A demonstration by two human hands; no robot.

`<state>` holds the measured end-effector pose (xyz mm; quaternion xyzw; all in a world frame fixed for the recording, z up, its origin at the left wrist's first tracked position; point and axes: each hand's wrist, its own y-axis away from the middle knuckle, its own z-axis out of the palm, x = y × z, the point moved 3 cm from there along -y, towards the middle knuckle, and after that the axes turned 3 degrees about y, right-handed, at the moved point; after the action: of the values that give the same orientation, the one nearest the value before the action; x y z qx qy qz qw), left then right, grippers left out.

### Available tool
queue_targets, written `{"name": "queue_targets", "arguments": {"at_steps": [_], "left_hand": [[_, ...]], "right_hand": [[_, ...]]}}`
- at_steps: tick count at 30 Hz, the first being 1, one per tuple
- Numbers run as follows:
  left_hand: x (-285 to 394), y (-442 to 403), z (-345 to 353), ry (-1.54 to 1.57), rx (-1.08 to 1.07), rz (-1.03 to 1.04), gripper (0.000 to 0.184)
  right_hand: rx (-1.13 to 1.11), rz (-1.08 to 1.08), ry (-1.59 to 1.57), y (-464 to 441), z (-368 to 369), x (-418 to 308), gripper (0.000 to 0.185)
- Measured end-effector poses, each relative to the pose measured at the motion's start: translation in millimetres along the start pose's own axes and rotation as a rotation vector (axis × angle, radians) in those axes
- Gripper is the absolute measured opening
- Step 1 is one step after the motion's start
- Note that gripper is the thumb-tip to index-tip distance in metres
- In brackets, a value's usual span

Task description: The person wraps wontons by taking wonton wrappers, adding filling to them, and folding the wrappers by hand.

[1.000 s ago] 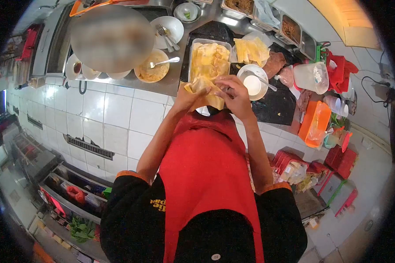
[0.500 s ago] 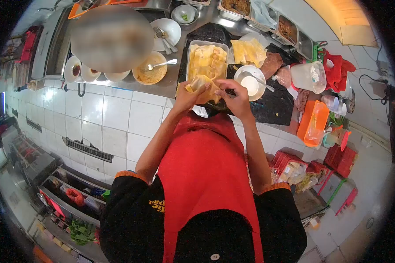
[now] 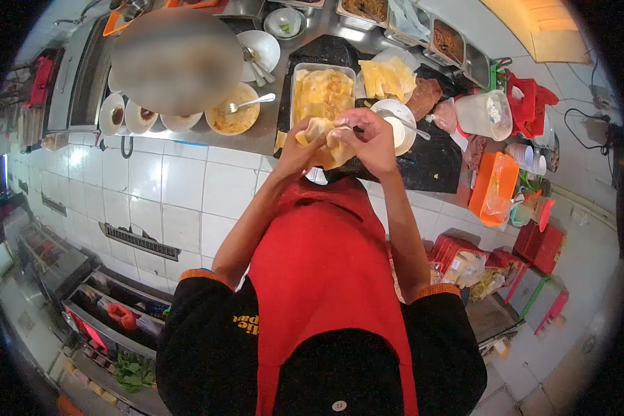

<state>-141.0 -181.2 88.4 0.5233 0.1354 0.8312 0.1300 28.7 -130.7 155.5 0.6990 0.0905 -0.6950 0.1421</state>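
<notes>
In the head view, a thin yellow dumpling wrapper [image 3: 334, 154] is held between my two hands near the counter's front edge. My left hand [image 3: 299, 149] supports it from the left, fingers curled round its side. My right hand [image 3: 371, 139] pinches the wrapper's upper right edge between thumb and fingers. Any filling inside is hidden. Just beyond, a clear-rimmed tray [image 3: 324, 67] holds rows of folded yellow dumplings [image 3: 319, 93]. Loose wrappers [image 3: 388, 78] lie in a pile right of it. Close to my right hand stands a white bowl [image 3: 388, 107] with a spoon [image 3: 416, 127] across it.
A brownish lump, possibly meat filling [image 3: 424, 99], lies on black plastic [image 3: 430, 166]. Left along the counter are a bowl of yellowish food [image 3: 222, 119] with a fork and several sauce bowls [image 3: 140, 119]. An orange basket [image 3: 492, 187] sits at the right. Metal food containers [image 3: 447, 43] line the back.
My right hand has moved up and inward over the wrapper, its fingers closing on the edge. The wrapper is gathered more between both hands.
</notes>
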Motion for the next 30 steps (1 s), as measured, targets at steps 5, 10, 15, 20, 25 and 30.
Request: {"name": "queue_targets", "arguments": {"at_steps": [5, 10, 15, 20, 25, 30], "left_hand": [[-3.3, -4.3, -8.0, -0.115, -0.166, 0.124, 0.025], [-8.5, 6.0, -35.8, 0.216, -0.044, -0.055, 0.028], [-9.7, 12.3, -82.8, 0.417, 0.074, -0.109, 0.049], [-1.7, 6.5, -75.1, 0.468, 0.025, -0.075, 0.049], [-2.7, 4.3, -67.9, 0.425, 0.002, -0.064, 0.051], [-16.5, 7.2, -73.0, 0.603, 0.01, -0.089, 0.051]], "right_hand": [[-0.178, 0.236, 0.084, -0.9, -7.6, 10.3, 0.027], [-0.073, -0.007, 0.514, -14.5, -32.5, 26.2, 0.019], [-0.075, -0.016, 0.535, -24.4, -40.7, 37.1, 0.022], [-0.215, -0.02, 0.351, -44.2, -10.3, 89.0, 0.022], [0.092, -0.234, 0.673, -41.1, -1.1, 86.6, 0.019], [0.049, -0.396, 0.723, -1.9, 20.7, 85.3, 0.021]]}}
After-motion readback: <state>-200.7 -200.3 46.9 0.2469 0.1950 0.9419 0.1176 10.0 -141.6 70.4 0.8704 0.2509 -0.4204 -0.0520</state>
